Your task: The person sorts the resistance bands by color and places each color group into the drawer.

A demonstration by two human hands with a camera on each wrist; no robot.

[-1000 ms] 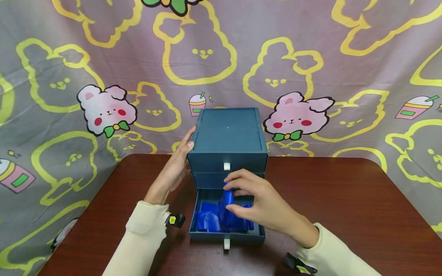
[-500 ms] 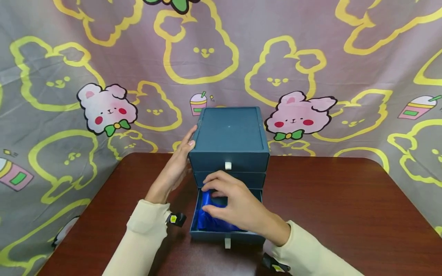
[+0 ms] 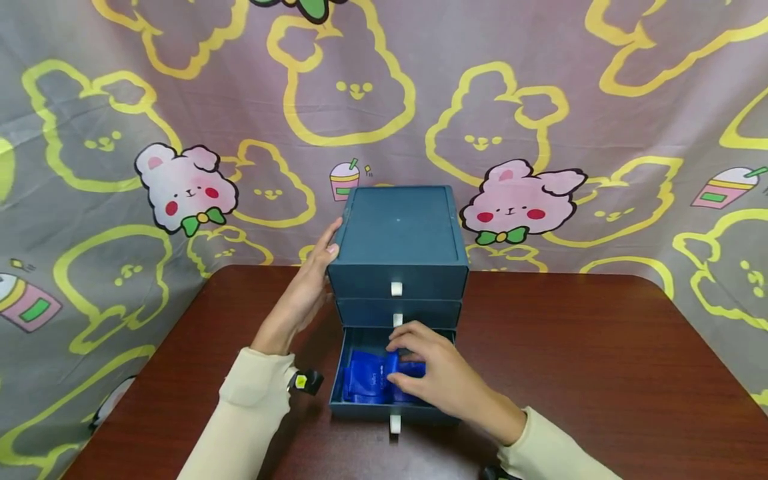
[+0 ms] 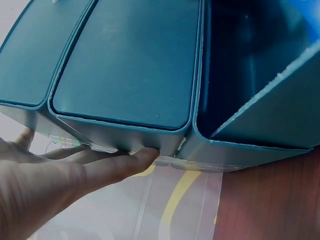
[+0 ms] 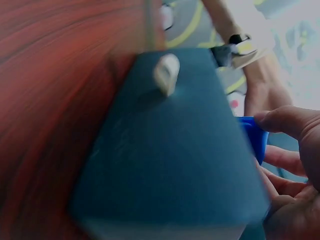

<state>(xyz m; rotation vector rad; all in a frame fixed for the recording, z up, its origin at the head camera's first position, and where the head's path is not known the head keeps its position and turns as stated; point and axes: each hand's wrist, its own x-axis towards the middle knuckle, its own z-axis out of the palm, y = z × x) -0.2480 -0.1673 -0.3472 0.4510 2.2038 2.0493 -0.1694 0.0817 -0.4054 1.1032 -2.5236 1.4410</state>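
Note:
A dark teal drawer cabinet (image 3: 399,227) stands on the table with its bottom drawer (image 3: 396,412) pulled out. Inside that drawer lie shiny blue plastic packets (image 3: 366,377), one with small pale print. My right hand (image 3: 441,377) reaches in from the right and pinches a blue packet (image 5: 256,137) between thumb and fingers; the lower part of the packet is hidden behind the drawer front in the right wrist view. My left hand (image 3: 303,287) rests against the cabinet's left side. In the left wrist view its extended fingers (image 4: 120,165) touch the side wall.
Two upper drawers, with white pull tabs (image 3: 397,289), are closed above the pulled-out one. The reddish-brown table (image 3: 558,347) spreads on both sides. A patterned cloth (image 3: 384,80) with cartoon bears hangs behind the table.
My right hand moved left across the drawer with a blue packet, then back to the right and lower. Packets now show at the drawer's left. My left hand stays against the cabinet.

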